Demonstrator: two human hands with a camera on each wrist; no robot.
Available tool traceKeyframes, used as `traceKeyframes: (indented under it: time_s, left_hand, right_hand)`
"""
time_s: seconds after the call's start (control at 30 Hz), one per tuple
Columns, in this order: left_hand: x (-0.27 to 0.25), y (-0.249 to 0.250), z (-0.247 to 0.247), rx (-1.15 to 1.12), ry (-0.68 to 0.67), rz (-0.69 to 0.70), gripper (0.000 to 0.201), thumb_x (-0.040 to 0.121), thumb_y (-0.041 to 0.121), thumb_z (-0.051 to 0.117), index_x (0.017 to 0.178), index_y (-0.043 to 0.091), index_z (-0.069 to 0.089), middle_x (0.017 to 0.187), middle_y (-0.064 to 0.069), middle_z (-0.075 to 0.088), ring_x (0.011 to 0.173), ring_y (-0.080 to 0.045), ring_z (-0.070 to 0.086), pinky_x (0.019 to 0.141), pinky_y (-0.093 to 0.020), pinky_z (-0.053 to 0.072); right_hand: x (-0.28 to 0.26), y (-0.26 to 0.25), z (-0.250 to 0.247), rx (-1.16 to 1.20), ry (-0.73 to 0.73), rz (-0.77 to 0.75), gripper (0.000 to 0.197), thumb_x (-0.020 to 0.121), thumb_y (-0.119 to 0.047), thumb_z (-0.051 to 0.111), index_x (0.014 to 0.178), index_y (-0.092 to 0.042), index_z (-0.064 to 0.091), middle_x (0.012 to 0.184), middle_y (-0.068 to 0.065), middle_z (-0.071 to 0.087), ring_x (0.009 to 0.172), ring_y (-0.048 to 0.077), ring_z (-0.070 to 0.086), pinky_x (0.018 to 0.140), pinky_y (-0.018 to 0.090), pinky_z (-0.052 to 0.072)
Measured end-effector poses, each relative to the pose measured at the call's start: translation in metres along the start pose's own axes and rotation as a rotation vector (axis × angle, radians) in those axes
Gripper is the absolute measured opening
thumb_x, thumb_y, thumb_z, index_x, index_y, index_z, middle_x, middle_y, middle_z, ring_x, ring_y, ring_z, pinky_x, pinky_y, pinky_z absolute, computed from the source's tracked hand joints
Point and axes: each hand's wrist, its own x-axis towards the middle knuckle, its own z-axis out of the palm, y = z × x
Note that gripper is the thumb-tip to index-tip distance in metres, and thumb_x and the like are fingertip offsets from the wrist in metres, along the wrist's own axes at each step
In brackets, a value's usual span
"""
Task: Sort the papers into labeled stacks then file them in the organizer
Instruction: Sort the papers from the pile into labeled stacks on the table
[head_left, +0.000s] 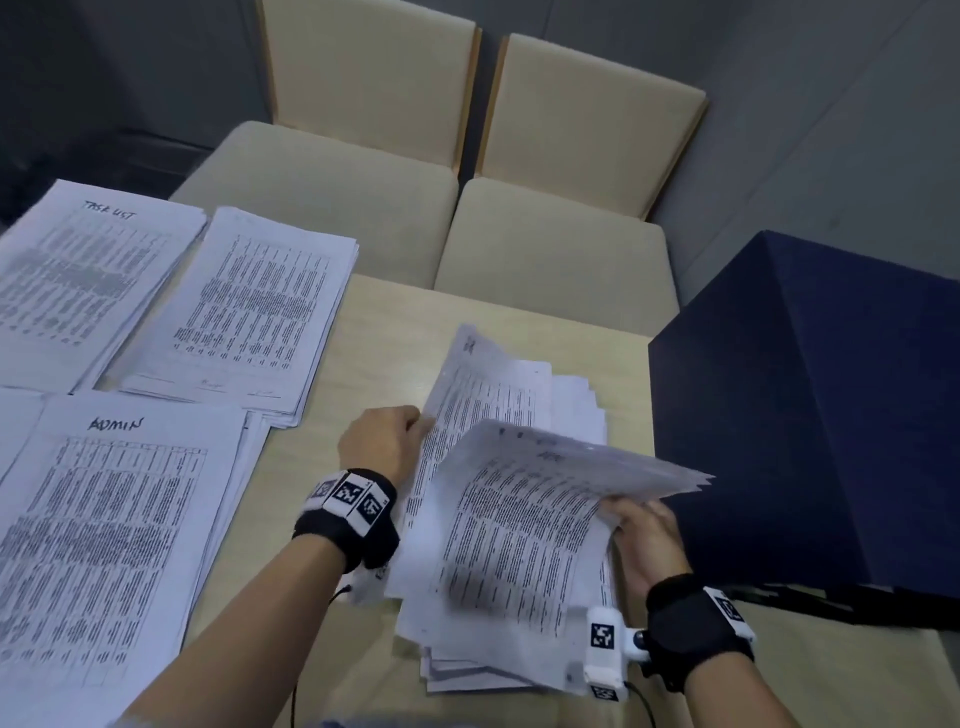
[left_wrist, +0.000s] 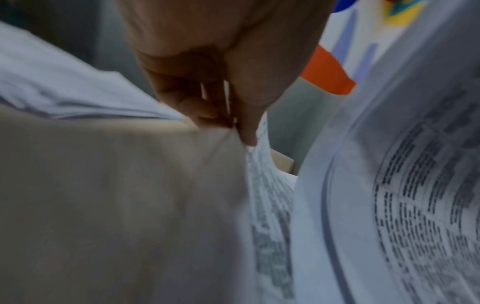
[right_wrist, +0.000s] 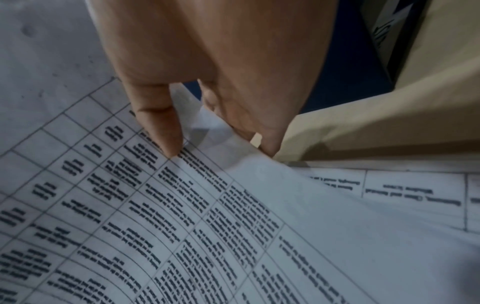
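A pale wooden table (head_left: 374, 332) carries everything, with two cream cushioned chairs (head_left: 332, 176) pushed up to its far edge and a dark blue box (head_left: 810, 415) standing at its right side; grey walls close the room behind. On the left half of the table lie three sorted stacks of printed tables: one headed "TASK LIST" (head_left: 88, 270) at the far left, a second stack (head_left: 244, 312) just beside it, and a near one headed "ADMIN" (head_left: 114, 530). In front of the person sits the loose unsorted pile (head_left: 498, 613). The right hand (head_left: 644, 540) has its fingers curled under a curved sheaf of sheets (head_left: 540, 499), thumb on top, lifting it off that pile. The left hand (head_left: 382, 441) pinches the edge of a single sheet (head_left: 467, 395) between thumb and fingertips, standing it up.
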Motion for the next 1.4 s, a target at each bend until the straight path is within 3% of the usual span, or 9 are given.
traceKeyframes:
  time_s: [0.17,0.27,0.4,0.53,0.7,0.9,1.03,1.2,1.4]
  left_hand:
    - [-0.006,0.001,-0.003,0.219,0.204,0.219,0.036,0.099,0.041,0.046,0.085,0.019,0.071,0.077,-0.002,0.056,0.066,-0.023,0.051,0.056,-0.031,0.036]
    - [-0.002,-0.004,-0.001,-0.033,0.303,0.276,0.014,0.095,0.023,0.056,0.094,0.014,0.067,0.082,-0.004,0.056,0.068,-0.026,0.054,0.06,-0.034,0.04]
    - [-0.005,-0.007,0.0,-0.627,-0.004,0.261,0.016,0.092,0.018,0.051,0.091,0.021,0.067,0.079,-0.002,0.067,0.067,-0.022,0.058,0.064,-0.029,0.043]
    - [-0.013,-0.003,-0.007,-0.94,-0.299,0.084,0.037,0.087,-0.005,0.049,0.082,0.019,0.076,0.086,0.007,0.074,0.084,-0.008,0.066,0.079,-0.025,0.047]
    - [-0.005,-0.005,0.007,-0.655,-0.285,-0.039,0.033,0.086,-0.008,0.049,0.102,0.015,0.065,0.122,-0.003,0.058,0.111,-0.018,0.055,0.093,-0.025,0.045]
    - [0.001,-0.008,0.024,-0.278,-0.221,-0.174,0.021,0.084,0.024,0.07,0.096,0.016,0.055,0.092,-0.004,0.064,0.079,-0.019,0.056,0.068,-0.025,0.039]
    - [-0.002,-0.004,0.015,-0.598,-0.178,0.053,0.002,0.089,0.016,0.066,0.087,0.017,0.065,0.079,0.005,0.065,0.066,-0.011,0.056,0.065,-0.023,0.042]
    - [-0.01,-0.001,-0.006,-1.058,-0.51,-0.05,0.023,0.081,-0.013,0.06,0.076,0.008,0.067,0.057,0.01,0.062,0.057,-0.005,0.054,0.061,-0.018,0.04]
    - [-0.011,-0.001,0.01,-0.377,-0.332,-0.142,0.006,0.084,0.013,0.061,0.087,0.018,0.062,0.086,0.0,0.067,0.083,-0.021,0.063,0.069,-0.027,0.045]
  right_hand:
    - [-0.001,-0.008,0.005,-0.059,-0.054,0.037,0.026,0.086,0.014,0.046,0.079,-0.004,0.063,0.073,0.005,0.064,0.066,0.016,0.056,0.061,0.023,0.044]
    - [0.0,-0.01,0.007,0.002,-0.08,0.076,0.037,0.084,0.016,0.042,0.109,0.004,0.067,0.088,0.003,0.071,0.072,0.01,0.066,0.062,0.016,0.05]
    - [0.009,-0.008,0.009,0.086,-0.136,0.074,0.049,0.082,0.014,0.047,0.128,0.0,0.06,0.125,0.007,0.064,0.113,0.014,0.062,0.092,0.023,0.047]
    - [0.008,-0.008,0.016,-0.01,-0.171,0.001,0.03,0.069,-0.007,0.075,0.094,0.008,0.066,0.098,0.02,0.064,0.088,0.025,0.064,0.079,0.029,0.047]
    - [0.003,-0.01,0.013,-0.077,-0.075,-0.042,0.02,0.082,0.017,0.054,0.094,0.006,0.067,0.087,0.016,0.072,0.09,0.029,0.069,0.074,0.02,0.055]
    - [0.005,0.004,-0.005,0.114,0.077,0.015,0.028,0.082,0.011,0.049,0.081,-0.013,0.062,0.075,0.011,0.06,0.075,0.026,0.056,0.073,0.036,0.045]
    - [-0.001,0.004,-0.008,0.221,0.042,0.105,0.019,0.095,-0.009,0.047,0.089,-0.018,0.062,0.082,0.002,0.063,0.073,0.018,0.058,0.072,0.032,0.045]
    - [0.003,0.006,-0.007,0.132,0.072,0.134,0.019,0.084,0.01,0.05,0.08,-0.005,0.061,0.073,0.006,0.069,0.077,0.028,0.061,0.073,0.028,0.052]
    - [0.004,0.0,-0.009,0.144,0.067,0.092,0.024,0.07,0.002,0.065,0.092,-0.003,0.061,0.095,0.02,0.064,0.096,0.034,0.062,0.095,0.045,0.046]
